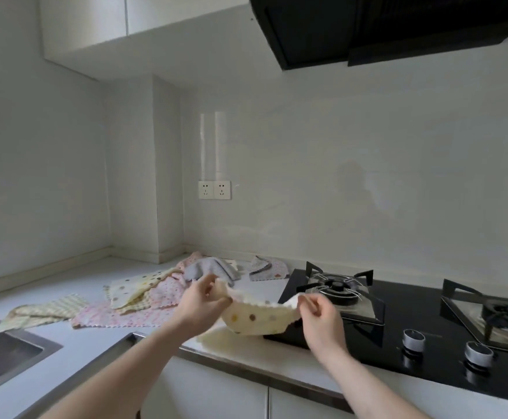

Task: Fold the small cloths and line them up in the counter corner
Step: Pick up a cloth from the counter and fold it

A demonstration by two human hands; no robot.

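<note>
A cream cloth with coloured dots (pixel 257 317) hangs in the air above the counter's front edge, sagging between my hands. My left hand (pixel 203 300) pinches its left top corner and my right hand (pixel 319 311) pinches its right top corner. Behind them several unfolded cloths lie in a loose heap on the counter (pixel 95 273): a pink patterned one (pixel 132 313), a cream dotted one (pixel 138 287), a grey one (pixel 207 269) and a pale green checked one (pixel 41 311). A small patterned cloth (pixel 266 269) lies apart by the wall.
A black gas hob (pixel 398 328) with two burners and two knobs fills the counter on the right; the held cloth hangs over its left edge. A steel sink (pixel 2 355) sits at the lower left. Wall sockets (pixel 214 189) are above the heap.
</note>
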